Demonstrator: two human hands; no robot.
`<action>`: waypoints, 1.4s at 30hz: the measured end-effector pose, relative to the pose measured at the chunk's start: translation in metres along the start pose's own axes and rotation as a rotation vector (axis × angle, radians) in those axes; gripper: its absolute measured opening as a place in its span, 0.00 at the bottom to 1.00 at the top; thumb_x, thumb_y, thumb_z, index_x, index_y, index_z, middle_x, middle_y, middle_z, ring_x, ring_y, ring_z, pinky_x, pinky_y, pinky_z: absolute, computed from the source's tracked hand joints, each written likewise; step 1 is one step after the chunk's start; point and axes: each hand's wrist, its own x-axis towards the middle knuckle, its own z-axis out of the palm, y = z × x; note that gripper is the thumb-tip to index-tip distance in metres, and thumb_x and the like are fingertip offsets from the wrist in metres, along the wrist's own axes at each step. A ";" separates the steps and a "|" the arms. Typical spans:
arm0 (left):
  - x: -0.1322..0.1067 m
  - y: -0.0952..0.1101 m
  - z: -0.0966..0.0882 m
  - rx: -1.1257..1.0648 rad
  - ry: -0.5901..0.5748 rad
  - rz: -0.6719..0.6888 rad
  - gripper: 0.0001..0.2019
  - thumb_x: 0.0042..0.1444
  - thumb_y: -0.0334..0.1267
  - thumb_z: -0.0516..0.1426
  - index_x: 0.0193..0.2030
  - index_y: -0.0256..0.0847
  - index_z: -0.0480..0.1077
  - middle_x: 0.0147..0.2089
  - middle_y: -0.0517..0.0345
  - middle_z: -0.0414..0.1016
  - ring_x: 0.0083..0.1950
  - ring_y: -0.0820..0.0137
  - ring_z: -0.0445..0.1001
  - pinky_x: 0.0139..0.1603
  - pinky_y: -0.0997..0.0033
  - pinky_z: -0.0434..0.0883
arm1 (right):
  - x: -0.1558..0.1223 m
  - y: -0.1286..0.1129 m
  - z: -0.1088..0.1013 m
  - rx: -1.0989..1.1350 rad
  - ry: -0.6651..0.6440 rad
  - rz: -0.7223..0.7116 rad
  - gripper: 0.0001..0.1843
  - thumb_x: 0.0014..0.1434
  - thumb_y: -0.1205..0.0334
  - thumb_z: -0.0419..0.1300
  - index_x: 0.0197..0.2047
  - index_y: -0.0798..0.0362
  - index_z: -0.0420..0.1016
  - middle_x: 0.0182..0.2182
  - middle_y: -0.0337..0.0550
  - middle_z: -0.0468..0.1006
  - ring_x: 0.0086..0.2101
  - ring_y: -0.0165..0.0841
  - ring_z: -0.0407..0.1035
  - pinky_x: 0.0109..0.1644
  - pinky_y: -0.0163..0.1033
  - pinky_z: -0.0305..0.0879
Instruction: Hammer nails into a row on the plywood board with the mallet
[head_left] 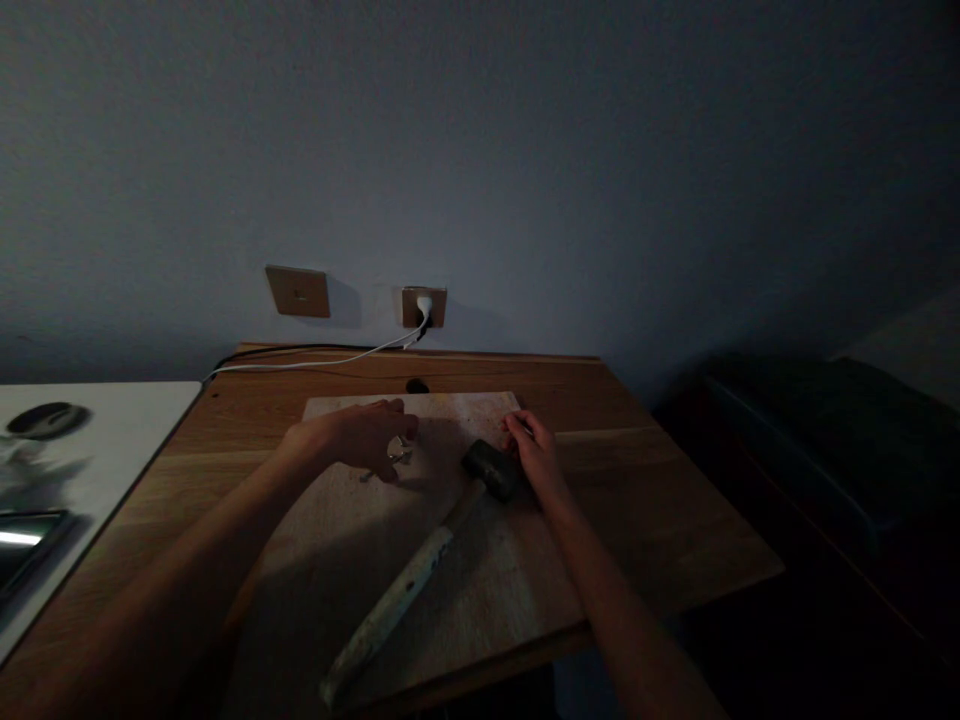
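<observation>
A pale wooden board [450, 580] lies on a wooden table [660, 520]. A hammer [420, 570] with a dark head and a light worn handle rests diagonally across it, head toward the far side. My left hand [360, 440] hovers low over the board, fingers curled around small shiny metal pieces [397, 452]. My right hand [534, 450] rests at the board's right edge beside the hammer head, fingers bent and pinched together; what they hold is too dark to make out.
On the wall behind are a blank plate [298, 291] and a socket [424, 306] with a white plug; its cable [300, 363] runs left along the table's far edge. A white surface [90, 440] with dark objects adjoins on the left. Dark furniture [825, 450] stands right.
</observation>
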 end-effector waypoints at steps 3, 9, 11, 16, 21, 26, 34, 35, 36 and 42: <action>0.002 -0.001 0.003 0.021 -0.044 -0.015 0.27 0.45 0.38 0.68 0.55 0.43 0.71 0.56 0.48 0.69 0.51 0.57 0.75 0.45 0.65 0.71 | 0.000 0.001 0.000 0.000 -0.001 0.001 0.21 0.55 0.38 0.62 0.34 0.49 0.73 0.20 0.34 0.72 0.22 0.32 0.65 0.27 0.36 0.57; 0.005 0.008 0.004 0.007 -0.032 0.065 0.19 0.45 0.30 0.65 0.47 0.41 0.72 0.49 0.52 0.73 0.47 0.61 0.75 0.44 0.67 0.70 | 0.000 -0.002 0.001 -0.008 0.002 -0.008 0.22 0.55 0.36 0.61 0.33 0.49 0.72 0.20 0.35 0.71 0.22 0.33 0.66 0.27 0.37 0.58; 0.005 0.012 0.003 0.000 -0.025 0.082 0.15 0.46 0.27 0.64 0.42 0.40 0.73 0.46 0.53 0.74 0.45 0.63 0.75 0.43 0.68 0.69 | 0.000 -0.003 0.001 -0.013 -0.002 -0.008 0.22 0.55 0.36 0.62 0.32 0.49 0.72 0.20 0.35 0.71 0.22 0.33 0.66 0.27 0.37 0.58; 0.005 0.016 0.001 0.024 0.005 0.125 0.11 0.48 0.25 0.61 0.38 0.40 0.74 0.40 0.56 0.75 0.43 0.64 0.75 0.43 0.69 0.69 | 0.000 -0.002 0.000 -0.016 -0.005 -0.009 0.22 0.56 0.37 0.61 0.33 0.49 0.73 0.20 0.35 0.72 0.22 0.33 0.65 0.26 0.36 0.57; 0.007 0.021 0.006 0.002 0.033 0.149 0.21 0.49 0.33 0.65 0.52 0.43 0.73 0.50 0.53 0.73 0.45 0.64 0.75 0.44 0.69 0.71 | 0.000 -0.003 0.001 -0.019 -0.011 -0.012 0.23 0.55 0.36 0.61 0.32 0.49 0.73 0.20 0.35 0.72 0.21 0.33 0.65 0.26 0.36 0.58; 0.014 0.031 0.017 0.017 0.112 0.197 0.11 0.54 0.39 0.63 0.45 0.43 0.75 0.47 0.52 0.73 0.47 0.61 0.75 0.48 0.66 0.71 | -0.001 -0.004 0.000 -0.019 -0.014 -0.014 0.24 0.55 0.35 0.61 0.33 0.49 0.73 0.20 0.35 0.72 0.22 0.33 0.66 0.26 0.36 0.58; 0.014 0.025 0.022 0.012 0.116 0.200 0.04 0.54 0.32 0.59 0.37 0.40 0.74 0.42 0.52 0.73 0.42 0.63 0.76 0.41 0.68 0.70 | -0.001 -0.006 0.000 -0.018 -0.072 -0.020 0.23 0.57 0.36 0.59 0.33 0.49 0.71 0.22 0.36 0.72 0.24 0.34 0.67 0.30 0.38 0.61; 0.012 0.024 0.021 0.019 0.116 0.173 0.04 0.54 0.31 0.59 0.37 0.39 0.74 0.42 0.52 0.73 0.41 0.63 0.76 0.41 0.68 0.70 | -0.003 -0.008 0.000 -0.019 -0.089 -0.020 0.23 0.57 0.36 0.59 0.33 0.49 0.72 0.23 0.36 0.73 0.25 0.34 0.68 0.30 0.38 0.62; 0.011 0.024 0.019 0.025 0.114 0.147 0.04 0.54 0.30 0.58 0.37 0.39 0.74 0.41 0.52 0.73 0.41 0.63 0.76 0.41 0.68 0.70 | -0.005 -0.011 -0.001 -0.022 -0.119 -0.022 0.22 0.58 0.37 0.60 0.33 0.49 0.73 0.25 0.37 0.74 0.26 0.35 0.69 0.32 0.38 0.64; -0.008 0.022 0.011 -0.049 0.211 0.108 0.13 0.57 0.32 0.59 0.49 0.41 0.73 0.50 0.51 0.74 0.48 0.63 0.77 0.50 0.67 0.72 | -0.018 -0.025 -0.011 -0.130 -0.539 -0.103 0.30 0.53 0.46 0.69 0.57 0.48 0.73 0.48 0.43 0.77 0.49 0.40 0.73 0.54 0.43 0.68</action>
